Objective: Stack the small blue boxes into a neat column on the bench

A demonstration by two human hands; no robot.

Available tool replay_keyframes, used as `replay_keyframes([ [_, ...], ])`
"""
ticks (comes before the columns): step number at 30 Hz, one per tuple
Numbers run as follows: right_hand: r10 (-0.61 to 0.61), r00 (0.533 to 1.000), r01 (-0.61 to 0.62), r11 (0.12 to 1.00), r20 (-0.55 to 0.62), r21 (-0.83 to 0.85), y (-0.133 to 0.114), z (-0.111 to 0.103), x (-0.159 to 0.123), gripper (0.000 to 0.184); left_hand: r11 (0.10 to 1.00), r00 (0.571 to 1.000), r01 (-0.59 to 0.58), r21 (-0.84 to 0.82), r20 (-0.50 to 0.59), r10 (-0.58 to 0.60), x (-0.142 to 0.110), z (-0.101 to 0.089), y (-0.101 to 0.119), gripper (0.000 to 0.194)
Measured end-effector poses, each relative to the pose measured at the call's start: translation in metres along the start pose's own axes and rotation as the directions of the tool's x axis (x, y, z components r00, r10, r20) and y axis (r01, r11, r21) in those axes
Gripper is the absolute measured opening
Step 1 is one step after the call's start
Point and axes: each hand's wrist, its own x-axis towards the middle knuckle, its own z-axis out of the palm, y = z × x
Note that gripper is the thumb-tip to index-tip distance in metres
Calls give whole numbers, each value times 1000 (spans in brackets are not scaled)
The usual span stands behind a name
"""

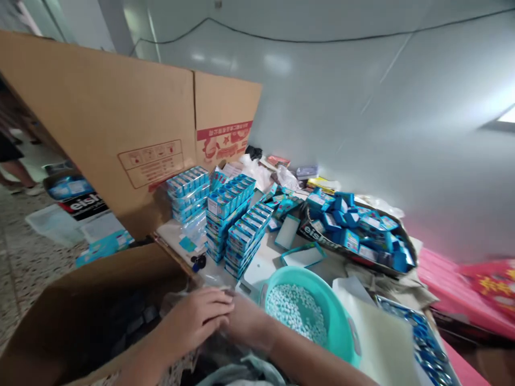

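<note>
My left hand (197,320) and my right hand (245,323) meet at the table's near edge, fingers pressed together over crinkled clear plastic (211,279); what they grip is hidden. Right beside my right hand stands a teal bowl (340,327) filled with small white pellets (296,311). Behind it rise stacks of small blue boxes (237,225).
An open cardboard box (60,321) sits at the lower left, and a tall cardboard sheet (120,123) stands behind the table. A black tray (309,231) holds several loose blue boxes. Blue tins (426,343) lie at the right, beside a pink surface (442,279). Someone's legs (16,171) show far left.
</note>
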Motion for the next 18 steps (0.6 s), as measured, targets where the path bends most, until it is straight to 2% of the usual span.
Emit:
replay_keyframes([
  [2,0,1000,-1,999,12,33,3,-14,-3,17,992,998,46,-121,37,-42,5,0,-16,23],
  [4,71,997,-66,975,-13,211,5,-39,-10,21,984,997,79,-159,-6,-81,3,-4,-34,24],
  [5,150,988,-129,928,-34,348,5,-54,-16,25,983,994,92,-160,-42,-99,0,-7,-44,24],
  [6,259,964,-196,843,-59,500,6,-68,-23,28,982,990,102,-157,-85,-117,-3,-10,-55,24],
  [7,384,919,-239,719,-88,652,8,-79,-30,30,982,983,110,-152,-126,-130,-7,-14,-67,23],
  [8,526,842,-240,562,-118,791,12,-87,-38,29,981,976,122,-148,-159,-146,-10,-17,-79,22],
  [9,659,741,-188,388,-129,902,18,-90,-45,27,980,970,131,-149,-187,-158,-15,-20,-92,22],
  [10,760,642,-99,210,-99,973,26,-89,-51,25,978,963,140,-152,-207,-170,-19,-23,-104,22],
  [11,818,576,-10,25,-15,1000,36,-82,-54,26,976,958,149,-157,-223,-182,-24,-26,-116,23],
  [12,825,556,61,-166,105,984,47,-72,-55,32,974,952,161,-161,-235,-196,-30,-30,-127,23],
  [13,784,577,106,-350,229,931,58,-59,-52,43,971,946,177,-161,-245,-213,-35,-34,-137,23],
  [14,703,629,126,-514,333,849,67,-44,-45,55,968,939,195,-158,-254,-231,-40,-38,-146,22],
  [15,625,682,160,-635,380,756,76,-29,-35,68,965,932,214,-151,-265,-248,-46,-43,-154,22],
  [16,575,724,212,-710,380,672,82,-15,-23,80,963,926,230,-141,-272,-261,-51,-48,-161,22],
  [18,554,778,326,-758,294,565,87,6,7,97,949,894,292,-119,-320,-315,-60,-57,-172,23],
])
